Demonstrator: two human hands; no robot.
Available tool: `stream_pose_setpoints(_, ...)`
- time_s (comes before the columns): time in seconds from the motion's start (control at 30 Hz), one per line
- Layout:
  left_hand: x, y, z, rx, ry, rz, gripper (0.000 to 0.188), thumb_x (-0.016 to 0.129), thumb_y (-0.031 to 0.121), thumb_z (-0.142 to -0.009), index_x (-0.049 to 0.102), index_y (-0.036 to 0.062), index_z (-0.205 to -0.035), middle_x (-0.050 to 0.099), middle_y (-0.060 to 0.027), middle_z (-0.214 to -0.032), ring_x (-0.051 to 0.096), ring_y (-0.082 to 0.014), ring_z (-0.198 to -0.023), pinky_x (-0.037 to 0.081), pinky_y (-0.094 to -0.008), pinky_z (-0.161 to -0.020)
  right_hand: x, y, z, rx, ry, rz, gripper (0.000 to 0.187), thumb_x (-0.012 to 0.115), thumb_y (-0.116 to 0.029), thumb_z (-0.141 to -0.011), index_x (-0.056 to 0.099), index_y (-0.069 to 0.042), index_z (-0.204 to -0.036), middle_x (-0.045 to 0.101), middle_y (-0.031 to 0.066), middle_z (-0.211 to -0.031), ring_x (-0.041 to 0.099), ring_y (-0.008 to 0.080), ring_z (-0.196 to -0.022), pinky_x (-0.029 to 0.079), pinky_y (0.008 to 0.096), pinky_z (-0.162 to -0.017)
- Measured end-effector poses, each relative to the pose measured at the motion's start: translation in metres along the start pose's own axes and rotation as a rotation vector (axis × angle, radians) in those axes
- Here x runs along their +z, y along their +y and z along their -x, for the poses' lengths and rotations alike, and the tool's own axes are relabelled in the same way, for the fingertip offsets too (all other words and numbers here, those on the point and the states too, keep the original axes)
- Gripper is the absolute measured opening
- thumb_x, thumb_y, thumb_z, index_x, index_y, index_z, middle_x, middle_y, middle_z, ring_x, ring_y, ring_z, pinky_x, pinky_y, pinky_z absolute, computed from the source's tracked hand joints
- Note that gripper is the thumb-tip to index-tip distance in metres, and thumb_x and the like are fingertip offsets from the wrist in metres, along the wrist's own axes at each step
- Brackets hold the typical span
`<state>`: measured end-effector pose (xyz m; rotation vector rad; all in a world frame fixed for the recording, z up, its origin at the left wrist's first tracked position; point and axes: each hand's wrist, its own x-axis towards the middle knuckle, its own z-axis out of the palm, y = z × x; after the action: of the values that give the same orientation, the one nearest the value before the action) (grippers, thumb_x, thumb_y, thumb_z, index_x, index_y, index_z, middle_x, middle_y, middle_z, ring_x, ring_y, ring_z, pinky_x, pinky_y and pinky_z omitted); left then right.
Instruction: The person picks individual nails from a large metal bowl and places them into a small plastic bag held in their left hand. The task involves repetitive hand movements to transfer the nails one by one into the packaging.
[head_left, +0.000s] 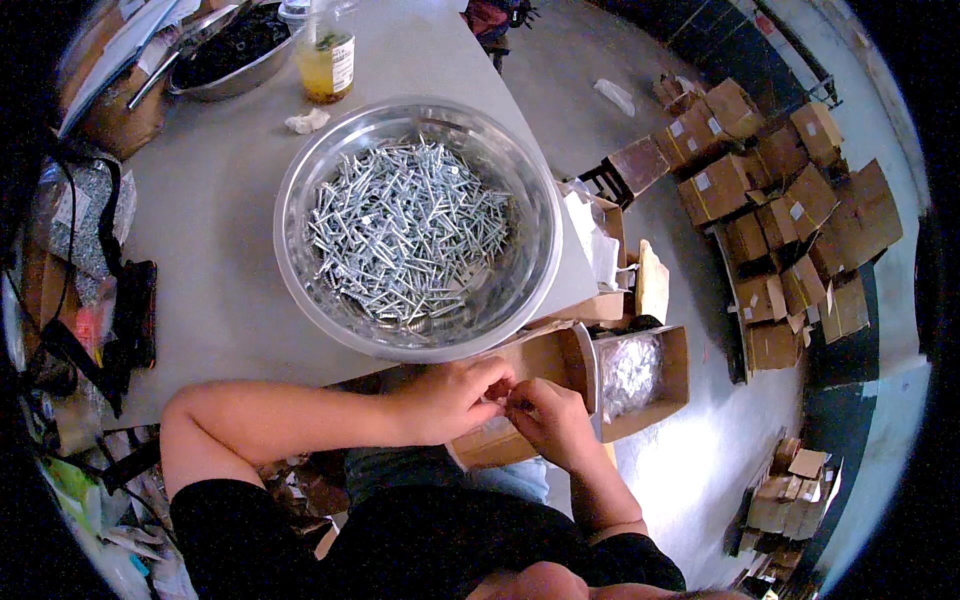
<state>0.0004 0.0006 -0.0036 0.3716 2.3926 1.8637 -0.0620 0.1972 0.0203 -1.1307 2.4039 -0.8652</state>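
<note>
Pinching is what's being done with both hands, pretty much. The thumb and fingers of the left hand are bunched up right against those of the right hand, closed at the tips. Whether anything small is gripped in there can't be told, since the view is blocked by the curled fingers. Both hands are held low and close to the body, probably so the elbows can be left bent and relaxed.

Just beyond the fingers, a bit to the left, a big metal bowl is set near the table edge, and loose silver screws are heaped inside it. Easy reach from there, presumably. Below the fingers an open cardboard box is tucked by the lap, so anything dropped would likely be caught. A second box with clear plastic in it is parked to the right of the fingers, still handy. The drink cup is stood well past the bowl, maybe so it's not knocked over.
</note>
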Motion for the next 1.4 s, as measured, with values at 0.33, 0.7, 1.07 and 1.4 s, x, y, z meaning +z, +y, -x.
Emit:
stream_pose_setpoints(0.33, 0.008, -0.015, 0.002, 0.229, 0.034, -0.178, 0.019, 0.061, 0.007, -0.081, 0.062, 0.0011, -0.099, 0.060, -0.0139, -0.098, 0.058, -0.0286, -0.091, 0.047, -0.0379, -0.082, -0.072, -0.059, -0.069, -0.353, 0.110, 0.143, 0.029, 0.077, -0.011, -0.070, 0.062, -0.004, -0.094, 0.063, 0.0122, -0.093, 0.061, 0.0291, -0.087, 0.051, 0.0380, -0.075)
stream_pose_setpoints(0.7, 0.012, -0.016, 0.003, 0.312, 0.220, -0.389, 0.015, 0.056, 0.015, -0.088, 0.062, 0.0051, -0.098, 0.059, -0.0171, -0.103, 0.057, -0.0316, -0.100, 0.046, -0.0409, -0.086, -0.062, -0.088, -0.123, -0.494, -0.420, 0.467, 0.049, 0.063, -0.046, -0.079, 0.065, -0.005, -0.105, 0.064, 0.0151, -0.107, 0.061, 0.0355, -0.101, 0.049, 0.0416, -0.088)
stream_pose_setpoints(1.07, -0.006, 0.006, -0.002, -0.042, -0.052, 0.008, 0.022, 0.066, 0.023, -0.083, 0.064, 0.0022, -0.080, 0.065, -0.0111, -0.074, 0.061, -0.0216, -0.066, 0.047, -0.0373, -0.063, -0.073, -0.069, -0.110, -0.551, -0.180, 0.018, 0.024, 0.075, 0.000, -0.065, 0.072, -0.005, -0.089, 0.069, 0.0090, -0.094, 0.066, 0.0270, -0.086, 0.053, 0.0359, -0.074)
stream_pose_setpoints(1.4, -0.007, 0.003, -0.004, -0.093, -0.096, 0.127, 0.025, 0.067, 0.027, -0.086, 0.066, 0.0027, -0.092, 0.064, -0.0074, -0.077, 0.059, -0.0152, -0.070, 0.047, -0.0305, -0.068, -0.085, -0.058, -0.085, -0.445, -0.032, -0.127, 0.019, 0.068, -0.002, -0.072, 0.071, -0.004, -0.090, 0.070, 0.0115, -0.095, 0.068, 0.0290, -0.087, 0.054, 0.0365, -0.077)
